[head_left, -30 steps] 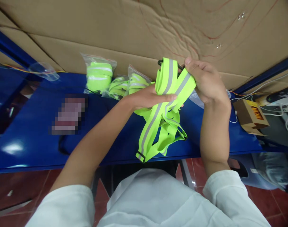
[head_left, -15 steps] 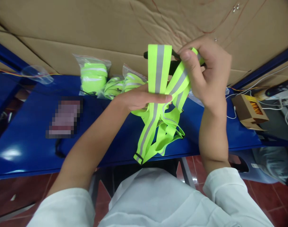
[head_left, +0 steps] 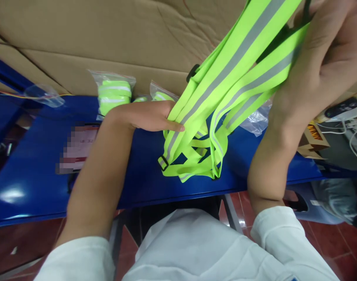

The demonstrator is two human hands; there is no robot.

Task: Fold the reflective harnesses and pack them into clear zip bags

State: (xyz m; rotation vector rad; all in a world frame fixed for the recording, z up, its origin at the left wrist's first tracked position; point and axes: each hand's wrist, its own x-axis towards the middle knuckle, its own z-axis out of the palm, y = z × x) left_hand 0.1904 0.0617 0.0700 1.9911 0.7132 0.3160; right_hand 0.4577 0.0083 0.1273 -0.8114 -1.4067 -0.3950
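Observation:
A neon yellow-green reflective strap harness with grey stripes and black buckles stretches between my hands. My left hand pinches its straps low down, thumb on top. Up at the right, my right hand is closed round the upper ends; its fingertips are partly hidden and cut off by the frame edge. Below, the harness's looser loops droop over the blue table, with one black buckle at the lower left.
Bagged neon straps stand against the cardboard backing. A pixelated phone-like object lies left on the blue table. Clear plastic bags lie behind my right forearm. At right are an opened cardboard box and white cables.
My right hand has moved up and right, pulling the straps out long and taut. The left hand has shifted slightly left and still holds the harness.

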